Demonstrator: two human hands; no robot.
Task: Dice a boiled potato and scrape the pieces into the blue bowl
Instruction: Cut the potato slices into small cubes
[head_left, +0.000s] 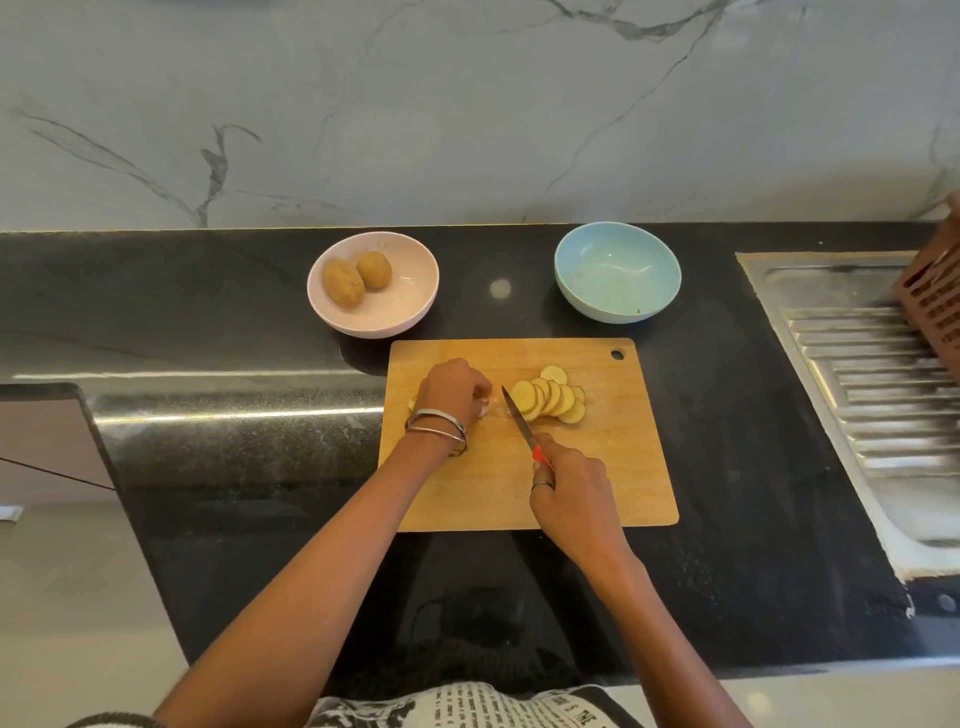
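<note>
Mid-frame, our left hand (453, 387) curls knuckles-up, fingers tucked under, bangles at the wrist; lower right of it, our right hand (570, 493) is fisted, ring showing.

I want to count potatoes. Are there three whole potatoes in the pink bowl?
No, the pink bowl holds only two whole potatoes, lying side by side.
</note>
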